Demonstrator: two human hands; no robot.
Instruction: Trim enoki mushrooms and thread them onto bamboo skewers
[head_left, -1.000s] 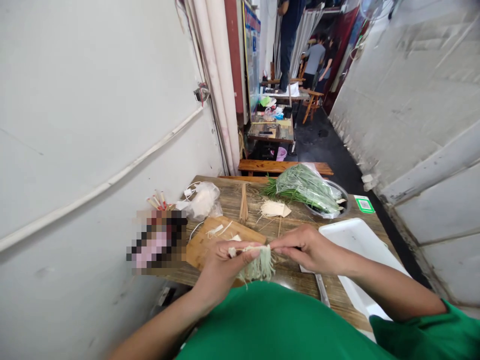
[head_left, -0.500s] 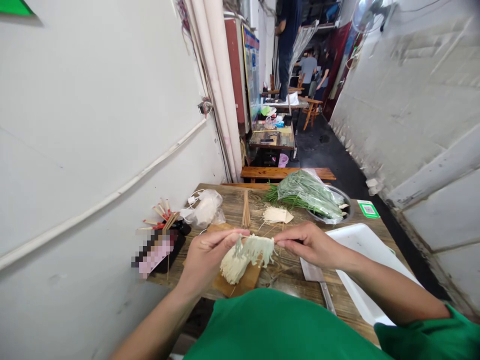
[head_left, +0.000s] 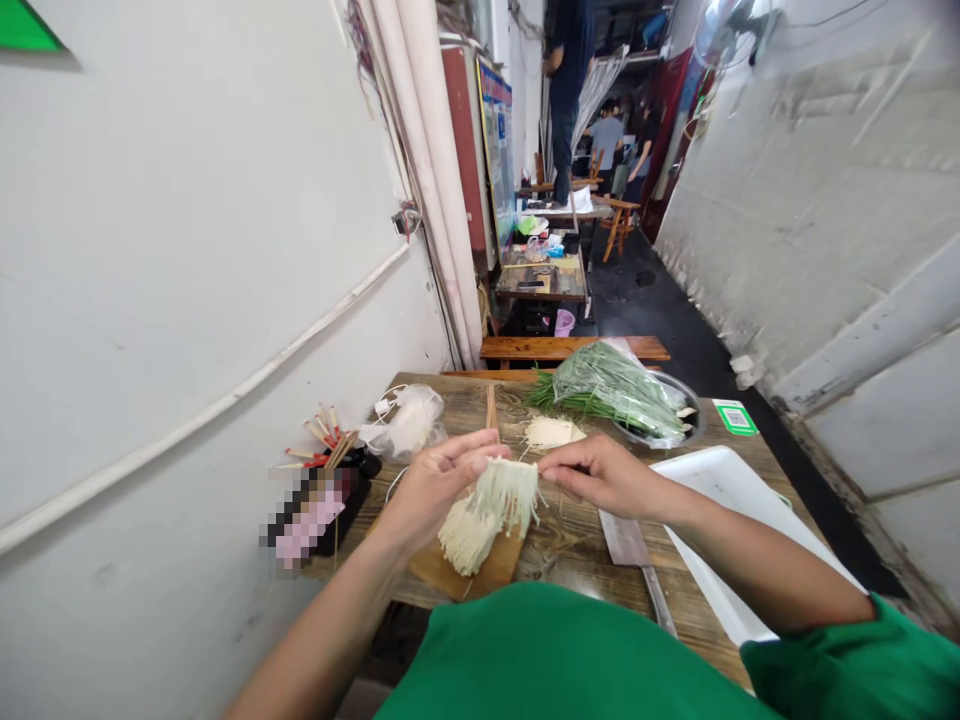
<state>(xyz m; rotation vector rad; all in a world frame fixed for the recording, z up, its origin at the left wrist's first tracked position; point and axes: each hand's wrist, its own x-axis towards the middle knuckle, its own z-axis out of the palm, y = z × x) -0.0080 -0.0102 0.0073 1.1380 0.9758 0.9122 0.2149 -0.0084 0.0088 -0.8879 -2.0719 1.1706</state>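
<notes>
Between my two hands a row of enoki mushrooms (head_left: 517,490) hangs with its strands downward, threaded along what looks like a thin bamboo skewer. My left hand (head_left: 435,490) is closed on the row's left end, thumb below and fingers stretched along the top. At the right end, the thumb and forefinger of my right hand (head_left: 604,475) pinch the skewer's tip. Below lies a loose clump of enoki (head_left: 465,540) on a wooden cutting board (head_left: 499,570). Behind my hands are a flat enoki piece (head_left: 553,432) and a bundle of bamboo skewers (head_left: 491,405).
A cleaver (head_left: 626,540) lies right of the board, beside a white tray (head_left: 720,480). Bagged green vegetables (head_left: 615,385) rest in a metal bowl (head_left: 697,405) at the back. At left are a plastic bag (head_left: 409,420) and a chopstick holder (head_left: 364,460). People stand far off.
My left hand's fingers have straightened over the top of the enoki row. The row and both hands have shifted slightly left, and the view has shifted a little.
</notes>
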